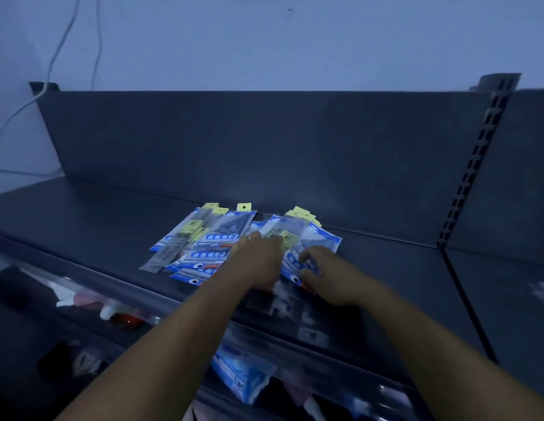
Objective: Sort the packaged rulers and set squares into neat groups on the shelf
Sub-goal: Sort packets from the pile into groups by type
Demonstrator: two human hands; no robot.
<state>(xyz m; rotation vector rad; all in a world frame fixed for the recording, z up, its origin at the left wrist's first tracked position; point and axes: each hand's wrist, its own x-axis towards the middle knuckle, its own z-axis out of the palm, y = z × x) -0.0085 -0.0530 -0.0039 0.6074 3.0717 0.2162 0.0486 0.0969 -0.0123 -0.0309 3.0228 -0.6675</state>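
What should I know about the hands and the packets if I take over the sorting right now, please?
Left hand: fingers laid flat on the middle of the packets, pressing.
Right hand: fingers curled on the edge of a blue-and-white packet at the right of the heap.
Packets: all in one overlapping heap on the dark shelf, yellow hang tabs mostly toward the back panel.
Done: no separate groups visible yet.
Left: split rulers from set squares and square up each group.
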